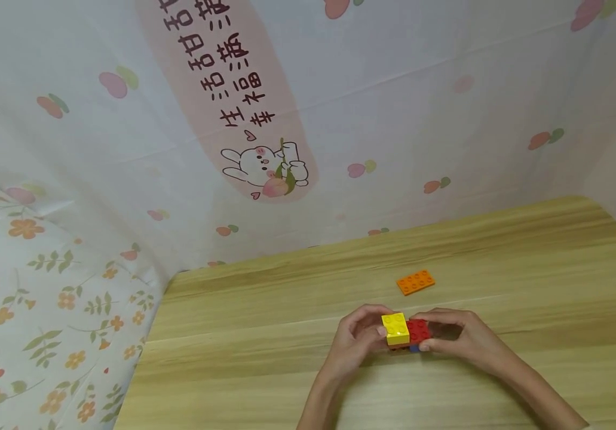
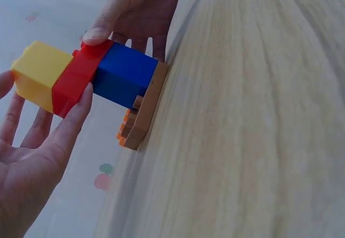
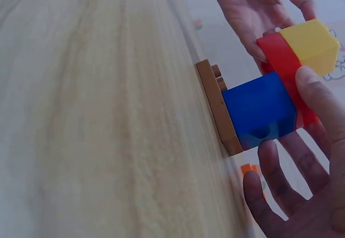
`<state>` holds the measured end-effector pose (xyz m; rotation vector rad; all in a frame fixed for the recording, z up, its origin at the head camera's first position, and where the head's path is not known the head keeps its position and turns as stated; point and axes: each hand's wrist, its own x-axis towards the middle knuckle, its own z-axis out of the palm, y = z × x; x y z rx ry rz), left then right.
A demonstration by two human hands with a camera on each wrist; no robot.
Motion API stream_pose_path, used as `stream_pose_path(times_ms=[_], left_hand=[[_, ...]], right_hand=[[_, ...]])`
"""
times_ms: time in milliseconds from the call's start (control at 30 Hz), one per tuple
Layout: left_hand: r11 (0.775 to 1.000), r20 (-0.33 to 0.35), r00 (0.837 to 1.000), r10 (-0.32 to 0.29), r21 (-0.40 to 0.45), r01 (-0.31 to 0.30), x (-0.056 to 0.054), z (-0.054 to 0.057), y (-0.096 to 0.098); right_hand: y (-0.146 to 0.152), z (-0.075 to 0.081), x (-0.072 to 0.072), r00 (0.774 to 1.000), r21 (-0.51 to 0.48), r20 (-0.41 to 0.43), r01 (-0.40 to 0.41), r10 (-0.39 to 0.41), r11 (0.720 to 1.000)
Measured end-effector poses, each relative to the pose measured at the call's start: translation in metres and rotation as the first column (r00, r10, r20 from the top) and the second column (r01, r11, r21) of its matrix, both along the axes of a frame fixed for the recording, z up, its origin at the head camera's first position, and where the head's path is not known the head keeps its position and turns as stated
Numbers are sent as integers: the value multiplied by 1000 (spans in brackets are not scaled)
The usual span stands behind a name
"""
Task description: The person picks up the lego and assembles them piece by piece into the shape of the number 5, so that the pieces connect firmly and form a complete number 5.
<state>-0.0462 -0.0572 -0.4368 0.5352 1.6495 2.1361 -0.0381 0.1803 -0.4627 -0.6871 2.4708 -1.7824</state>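
A stack of toy building bricks stands on the table between both hands. At its base is a brown plate (image 2: 148, 108), with a blue brick (image 3: 260, 104) on it, a red brick (image 1: 418, 330) over that and a yellow brick (image 1: 395, 328) on top at the left end. My left hand (image 1: 354, 335) holds the stack's left side at the yellow and red bricks. From the right, my right hand (image 1: 466, 339) grips the red brick between thumb and fingers. In the right wrist view, its lower fingers extend beside the blue brick.
An orange eight-stud plate (image 1: 416, 282) lies on the wooden table (image 1: 221, 334) behind the stack. A printed cloth (image 1: 420, 107) hangs along the table's back edge, and a flowered cloth (image 1: 49, 322) hangs at the left.
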Motion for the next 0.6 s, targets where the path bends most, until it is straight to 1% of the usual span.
stream_pose_path(times_ms=[100, 167, 267, 333, 367, 400, 467, 500, 533, 600], left_hand=[[1000, 5, 1000, 9, -1, -9, 0, 0, 0], [1000, 5, 1000, 10, 12, -10, 0, 0, 0], [999, 3, 1000, 8, 34, -8, 0, -1, -1], [999, 4, 1000, 9, 43, -10, 0, -2, -1], [999, 6, 1000, 11, 46, -11, 0, -2, -1], [999, 8, 1000, 11, 47, -11, 0, -2, -1], [999, 11, 1000, 14, 44, -14, 0, -2, -1], [999, 10, 1000, 15, 42, -15, 0, -2, 0], [999, 11, 1000, 15, 41, -15, 0, -3, 0], [999, 10, 1000, 14, 42, -14, -1, -3, 0]], right_hand=[[1, 1, -2, 999, -4, 18, -27, 27, 1000], [2, 1, -4, 997, -28, 25, -78, 78, 997], [7, 2, -10, 987, -59, 11, -160, 161, 985], [12, 4, -15, 984, -55, 4, -176, 177, 983], [14, 6, -18, 986, -39, 0, -168, 168, 985], [16, 7, -21, 991, -1, -6, -136, 136, 991], [21, 11, -29, 998, 104, -34, -46, 50, 994], [22, 12, -33, 998, 161, -57, -1, 10, 987], [24, 13, -37, 996, 221, -85, 43, -25, 974], [26, 14, -45, 985, 322, -158, 117, -68, 939]])
